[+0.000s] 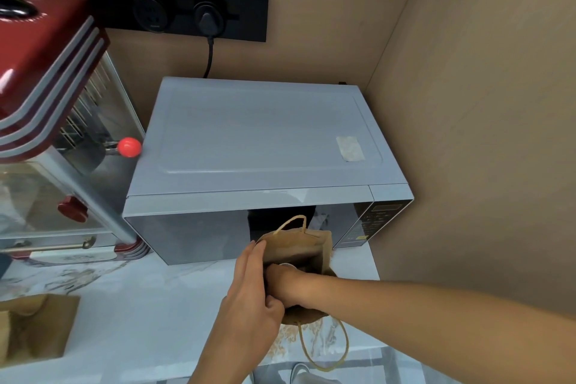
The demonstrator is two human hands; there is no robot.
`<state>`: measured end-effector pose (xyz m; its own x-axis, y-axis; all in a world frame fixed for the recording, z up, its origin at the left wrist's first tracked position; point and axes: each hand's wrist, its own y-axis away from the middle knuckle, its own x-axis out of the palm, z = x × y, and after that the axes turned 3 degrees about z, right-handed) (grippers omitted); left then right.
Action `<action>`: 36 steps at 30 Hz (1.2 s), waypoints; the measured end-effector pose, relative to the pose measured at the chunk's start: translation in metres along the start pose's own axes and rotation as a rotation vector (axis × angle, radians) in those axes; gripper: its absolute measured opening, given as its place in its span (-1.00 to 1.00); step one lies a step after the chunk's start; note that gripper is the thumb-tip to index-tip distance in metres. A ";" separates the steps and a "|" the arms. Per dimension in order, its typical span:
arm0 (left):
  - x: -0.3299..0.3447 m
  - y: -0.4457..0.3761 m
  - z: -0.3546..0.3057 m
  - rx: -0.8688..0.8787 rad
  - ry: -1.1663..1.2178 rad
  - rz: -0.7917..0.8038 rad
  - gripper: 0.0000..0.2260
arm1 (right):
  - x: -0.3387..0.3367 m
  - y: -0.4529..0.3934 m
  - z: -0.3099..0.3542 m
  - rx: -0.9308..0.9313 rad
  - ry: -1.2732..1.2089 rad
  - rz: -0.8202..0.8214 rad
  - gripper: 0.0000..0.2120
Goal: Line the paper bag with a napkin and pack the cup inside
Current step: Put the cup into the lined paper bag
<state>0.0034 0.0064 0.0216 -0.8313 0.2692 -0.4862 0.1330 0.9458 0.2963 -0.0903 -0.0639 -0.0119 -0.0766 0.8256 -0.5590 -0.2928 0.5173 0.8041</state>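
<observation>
The brown paper bag (299, 246) stands open on the marbled white table (140, 305), one twine handle hanging over the near edge. The left hand (249, 299) pinches the bag's left rim between thumb and fingers. The right hand (285, 285) reaches into the mouth; its fingers are hidden inside, so their grip cannot be told. A pale rim just past its knuckles may be the cup (286, 265). At the table's left lies a brown cardboard piece (34, 327). Just behind the bag stands a grey microwave (258, 140), beside a red popcorn machine (46, 72). Beyond, a black socket strip (193, 14) crosses the tan wall.
</observation>
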 end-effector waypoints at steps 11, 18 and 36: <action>-0.003 0.000 -0.002 0.001 0.036 0.003 -0.30 | -0.018 0.024 -0.004 -0.028 -0.039 -0.016 -0.74; -0.004 -0.003 -0.008 -0.047 0.034 -0.004 -0.30 | -0.028 0.040 0.003 -0.055 0.210 0.220 -0.68; -0.004 -0.002 -0.012 -0.094 0.008 -0.014 -0.26 | -0.023 0.030 -0.004 -0.056 0.563 0.275 -0.71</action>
<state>-0.0005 0.0016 0.0330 -0.8370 0.2545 -0.4845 0.0706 0.9281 0.3657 -0.1007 -0.0684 0.0244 -0.6417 0.6736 -0.3666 -0.2398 0.2778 0.9302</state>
